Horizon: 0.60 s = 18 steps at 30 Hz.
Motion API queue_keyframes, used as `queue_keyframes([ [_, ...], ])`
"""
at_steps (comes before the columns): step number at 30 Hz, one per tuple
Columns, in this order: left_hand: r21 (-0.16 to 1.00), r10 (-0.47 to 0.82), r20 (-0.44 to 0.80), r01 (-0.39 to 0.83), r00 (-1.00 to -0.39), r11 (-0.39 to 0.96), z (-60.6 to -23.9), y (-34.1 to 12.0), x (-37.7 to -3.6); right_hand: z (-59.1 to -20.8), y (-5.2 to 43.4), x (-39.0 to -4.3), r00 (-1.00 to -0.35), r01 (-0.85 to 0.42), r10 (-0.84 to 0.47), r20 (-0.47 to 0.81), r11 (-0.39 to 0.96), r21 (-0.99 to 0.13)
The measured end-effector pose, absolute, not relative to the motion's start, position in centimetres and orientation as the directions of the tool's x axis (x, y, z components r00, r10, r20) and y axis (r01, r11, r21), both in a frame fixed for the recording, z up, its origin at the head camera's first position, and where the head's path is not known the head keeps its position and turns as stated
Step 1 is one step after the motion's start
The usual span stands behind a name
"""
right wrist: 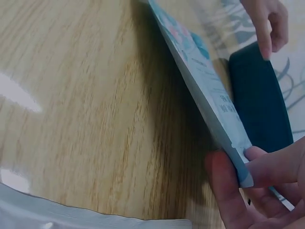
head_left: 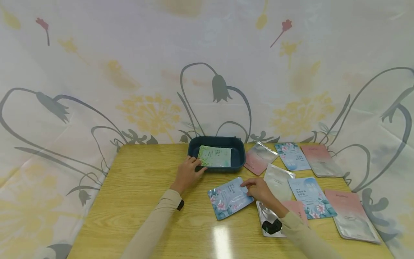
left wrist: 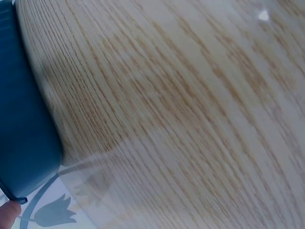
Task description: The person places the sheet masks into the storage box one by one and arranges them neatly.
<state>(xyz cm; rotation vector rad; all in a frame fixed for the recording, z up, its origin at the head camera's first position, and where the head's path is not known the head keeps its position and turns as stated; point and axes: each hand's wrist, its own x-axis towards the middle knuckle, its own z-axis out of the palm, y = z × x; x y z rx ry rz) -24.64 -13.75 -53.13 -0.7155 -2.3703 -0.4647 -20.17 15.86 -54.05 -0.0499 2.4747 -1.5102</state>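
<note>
My right hand (head_left: 260, 190) pinches a light-blue floral sheet mask packet (head_left: 226, 201) by one edge, thumb on one face and fingers on the other. In the right wrist view the packet (right wrist: 209, 90) is tilted over the wooden table. At the front left corner of a dark blue plastic bin (head_left: 238, 167), my left hand (head_left: 187, 173) holds the rim, fingers over it and thumb at the outer side. Inside the bin lie green packets (head_left: 215, 156). A fingertip (left wrist: 8, 213) shows at the rim in the left wrist view.
Pink-and-silver packets (head_left: 352, 216), blue floral packets (head_left: 312, 198) and a silver-white packet (head_left: 279, 181) lie spread over the right side of the wooden table (head_left: 139, 201). Some overlap. A flower-patterned cloth (head_left: 145, 72) hangs behind the table and round its sides.
</note>
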Motion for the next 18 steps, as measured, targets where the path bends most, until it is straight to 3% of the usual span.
queue_keyframes([
  [6,0.156,0.374,0.630,0.582,-0.681,0.798,-53.2,-13.7,-24.6,-54.2,16.3,-19.7,-0.973,0.058,-0.181,-0.141,0.403,-0.913],
  [18,0.145,0.372,0.649,0.588,-0.664,0.796,-53.3,-13.7,-24.7,-52.4,17.1,-18.6,-0.947,0.235,-0.147,-0.286,0.294,-0.927],
])
